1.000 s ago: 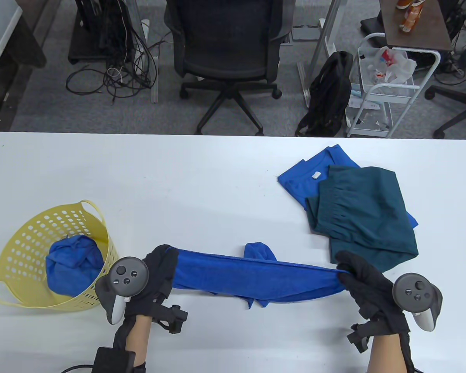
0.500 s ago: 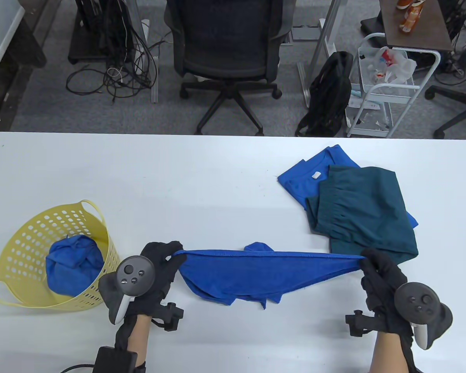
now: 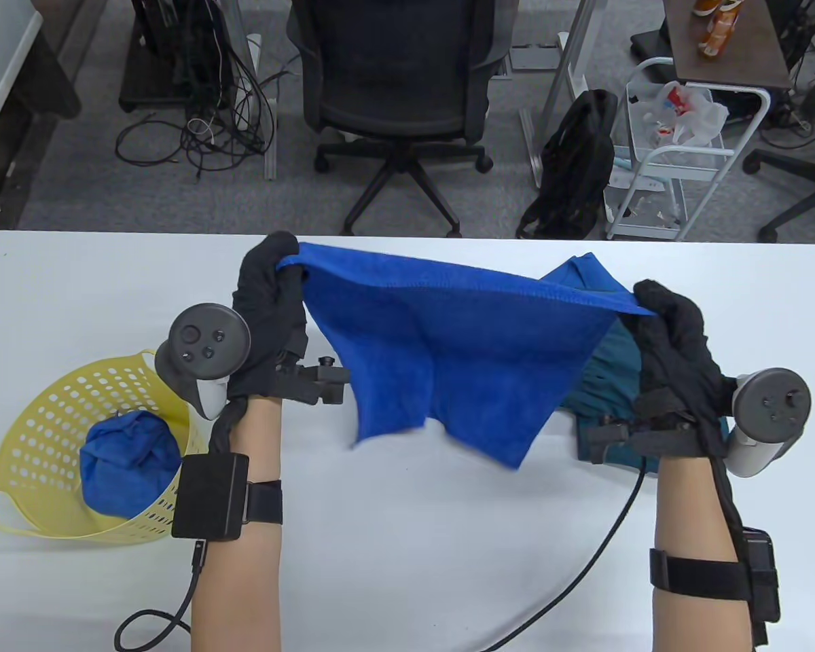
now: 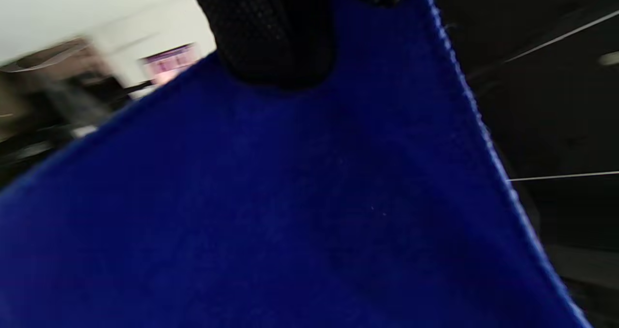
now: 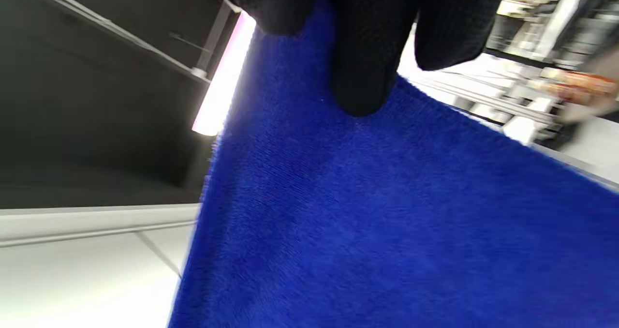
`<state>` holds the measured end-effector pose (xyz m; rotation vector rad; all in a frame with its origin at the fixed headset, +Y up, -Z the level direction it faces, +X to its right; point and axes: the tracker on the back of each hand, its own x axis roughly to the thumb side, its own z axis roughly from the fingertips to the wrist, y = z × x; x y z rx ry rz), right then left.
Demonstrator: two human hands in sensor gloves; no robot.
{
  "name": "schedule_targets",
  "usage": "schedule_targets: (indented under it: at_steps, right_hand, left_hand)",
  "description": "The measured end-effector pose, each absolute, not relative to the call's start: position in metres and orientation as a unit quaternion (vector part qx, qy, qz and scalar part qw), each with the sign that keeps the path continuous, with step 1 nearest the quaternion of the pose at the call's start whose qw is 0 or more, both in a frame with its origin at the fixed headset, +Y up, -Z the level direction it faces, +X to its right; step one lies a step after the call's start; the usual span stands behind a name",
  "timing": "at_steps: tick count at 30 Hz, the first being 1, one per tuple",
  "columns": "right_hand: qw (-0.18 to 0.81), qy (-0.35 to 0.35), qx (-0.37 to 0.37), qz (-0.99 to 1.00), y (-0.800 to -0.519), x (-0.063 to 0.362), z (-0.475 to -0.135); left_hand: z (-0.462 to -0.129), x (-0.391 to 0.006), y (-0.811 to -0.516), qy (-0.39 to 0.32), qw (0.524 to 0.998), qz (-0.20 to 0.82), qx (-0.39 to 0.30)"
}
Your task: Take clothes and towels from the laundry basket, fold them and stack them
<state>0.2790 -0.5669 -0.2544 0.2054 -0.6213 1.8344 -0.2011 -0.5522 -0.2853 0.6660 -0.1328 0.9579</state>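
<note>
A blue towel (image 3: 462, 339) hangs spread in the air above the table. My left hand (image 3: 275, 272) pinches its top left corner and my right hand (image 3: 652, 305) pinches its top right corner. The towel fills the left wrist view (image 4: 290, 212) and the right wrist view (image 5: 387, 221), with gloved fingertips (image 5: 358, 76) on it. Its lower edge hangs loose and blurred. A yellow laundry basket (image 3: 47, 414) at the left holds another crumpled blue cloth (image 3: 129, 455). A folded blue shirt (image 3: 584, 275) and a dark teal garment (image 3: 608, 367) lie stacked behind the towel, mostly hidden.
The white table (image 3: 407, 557) stretches below the towel. Cables (image 3: 570, 584) run from my wrists across the near table. Beyond the far edge stand an office chair (image 3: 397, 88), a black backpack (image 3: 577, 163) and a white cart (image 3: 679, 149).
Both hands have lifted the towel off the table and away from me. It now hangs open, held by its top corners, where before it was stretched low near the front edge.
</note>
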Motion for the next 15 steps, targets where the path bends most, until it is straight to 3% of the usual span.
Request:
schedule_targets:
  at_steps: [3, 7, 9, 12, 15]
  right_hand:
    - [0.557, -0.284, 0.140, 0.768, -0.564, 0.286, -0.237]
    - [0.550, -0.235, 0.175, 0.782, -0.599, 0.294, -0.209]
    - [0.522, -0.195, 0.158, 0.815, -0.625, 0.298, -0.195]
    - [0.458, -0.147, 0.133, 0.867, -0.667, 0.307, -0.178]
    - [0.496, -0.137, 0.124, 0.848, -0.701, 0.315, -0.175]
  left_hand:
    - [-0.255, -0.204, -0.552, -0.117, 0.827, 0.426, 0.347]
    - [-0.211, -0.207, -0.593, -0.134, 0.847, 0.397, 0.327]
    - [-0.193, -0.207, -0.625, -0.120, 0.864, 0.397, 0.285]
    - [-0.173, -0.206, -0.679, -0.079, 0.901, 0.394, 0.163]
    - [-0.161, -0.206, -0.711, -0.052, 0.926, 0.360, 0.099]
